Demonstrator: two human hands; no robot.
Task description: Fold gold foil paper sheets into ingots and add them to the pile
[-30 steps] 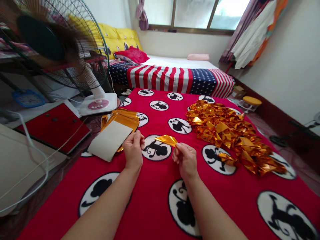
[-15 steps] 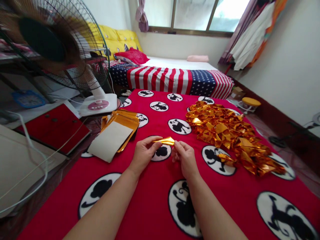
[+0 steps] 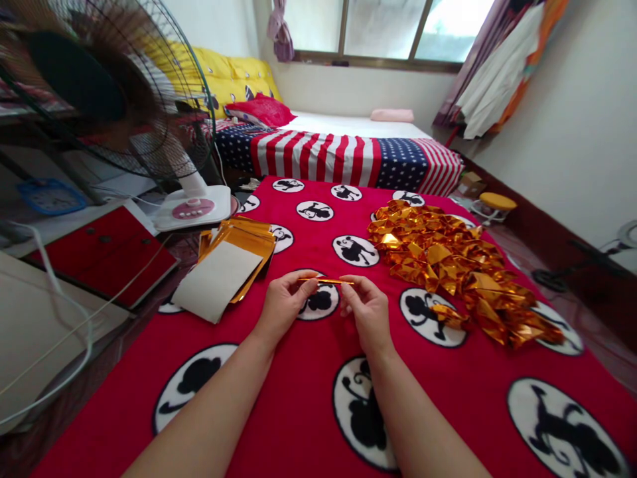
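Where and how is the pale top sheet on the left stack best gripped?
Probably by the near-left end of the pale sheet, coming from the near side, thumb above, fingers beneath: that end juts out past the gold sheets.

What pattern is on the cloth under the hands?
Red cloth with black figures in white ovals; head view.

2 hands [image 3: 321,292] pinch 1 gold foil strip [image 3: 328,281] above red cloth [image 3: 298,372].

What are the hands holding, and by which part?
A thin gold foil piece, seen nearly edge-on: left hand pinches its left end, right hand its right end.
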